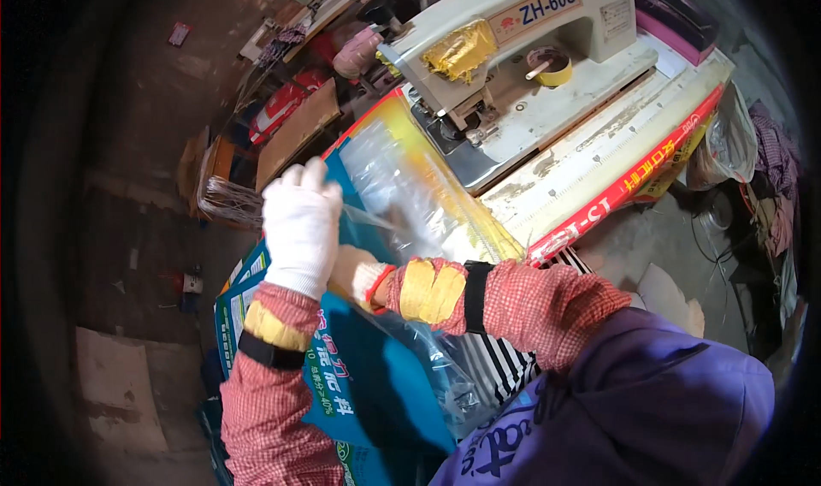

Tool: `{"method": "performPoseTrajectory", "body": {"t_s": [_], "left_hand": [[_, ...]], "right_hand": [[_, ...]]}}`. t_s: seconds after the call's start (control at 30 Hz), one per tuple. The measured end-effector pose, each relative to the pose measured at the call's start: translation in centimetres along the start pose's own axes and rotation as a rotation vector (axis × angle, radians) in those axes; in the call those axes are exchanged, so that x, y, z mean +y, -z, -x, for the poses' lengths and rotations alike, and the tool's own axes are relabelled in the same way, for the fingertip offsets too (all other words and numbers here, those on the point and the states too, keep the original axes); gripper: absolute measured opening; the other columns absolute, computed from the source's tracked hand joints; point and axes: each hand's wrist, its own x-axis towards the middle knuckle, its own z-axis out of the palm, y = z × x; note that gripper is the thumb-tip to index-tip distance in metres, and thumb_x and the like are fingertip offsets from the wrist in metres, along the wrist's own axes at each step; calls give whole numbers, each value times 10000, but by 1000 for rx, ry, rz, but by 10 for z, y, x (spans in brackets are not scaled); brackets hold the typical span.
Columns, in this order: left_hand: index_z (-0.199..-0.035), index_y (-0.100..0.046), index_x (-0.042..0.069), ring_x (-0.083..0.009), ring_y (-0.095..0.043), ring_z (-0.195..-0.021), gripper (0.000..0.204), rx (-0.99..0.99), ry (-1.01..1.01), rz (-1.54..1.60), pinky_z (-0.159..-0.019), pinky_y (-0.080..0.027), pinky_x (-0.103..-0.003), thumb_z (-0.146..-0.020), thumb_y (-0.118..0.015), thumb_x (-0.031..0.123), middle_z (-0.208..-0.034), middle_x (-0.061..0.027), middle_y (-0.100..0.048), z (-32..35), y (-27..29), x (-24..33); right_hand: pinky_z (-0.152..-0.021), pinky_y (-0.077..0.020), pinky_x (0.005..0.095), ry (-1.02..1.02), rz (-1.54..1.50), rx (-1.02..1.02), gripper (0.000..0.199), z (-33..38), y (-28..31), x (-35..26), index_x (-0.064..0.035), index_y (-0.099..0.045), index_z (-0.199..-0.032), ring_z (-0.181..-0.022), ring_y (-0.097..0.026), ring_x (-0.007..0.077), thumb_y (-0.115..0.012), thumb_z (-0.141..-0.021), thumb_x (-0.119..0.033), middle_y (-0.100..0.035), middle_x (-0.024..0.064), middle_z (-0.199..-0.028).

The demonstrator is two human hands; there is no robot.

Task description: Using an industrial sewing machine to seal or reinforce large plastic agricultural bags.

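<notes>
My left hand (301, 225), in a white knit glove, is raised over a teal printed sack (368, 366), its fingers curled closed at the sack's upper edge. My right hand (357, 274), gloved in white with an orange-red cuff, reaches across from the right beneath my left wrist. Its fingers are hidden there, so what they grip does not show. A clear plastic liner (398, 186) stretches from the teal sack toward the sewing machine (513, 67). The sack and more plastic film lie across my lap.
The machine's worn white table (590, 178) has a red printed edge. A yellow tape roll (549, 65) rests on the machine bed. At the left stand a cardboard piece (295, 135) and a bundle of thin strands (229, 199). A clear plastic bag (727, 144) hangs at the right.
</notes>
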Motion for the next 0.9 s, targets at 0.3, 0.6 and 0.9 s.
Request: {"method": "performPoseTrajectory", "body": {"t_s": [0.3, 0.6, 0.9], "left_hand": [[-1076, -527, 86, -314, -614, -686, 277, -374, 309, -1, -601, -486, -394, -800, -530, 90, -738, -142, -607, 27, -10, -22], [-797, -664, 96, -244, -641, -711, 148, -141, -127, -856, -562, -502, -321, -790, -520, 131, -820, -85, -626, -60, 5, -88], [-930, -624, 104, -296, -640, -878, 170, -337, 262, -468, -705, -528, -399, -852, -473, 113, -952, -126, -635, -131, 23, -35]], "right_hand": [[-720, -460, 401, -429, -782, -419, 793, 45, 11, 9, -78, -266, -1386, -825, -598, 349, -357, -823, -629, -593, 238, -1017], [-777, -469, 366, 229, -450, -702, 439, 105, -29, -42, -95, -635, -1054, -873, -616, 246, -539, -815, -451, -653, 112, -956], [-584, -451, 322, -142, -2314, 212, 220, 235, -43, 100, -107, -578, -950, -716, -560, 129, -513, -830, -280, -596, 41, -848]]}}
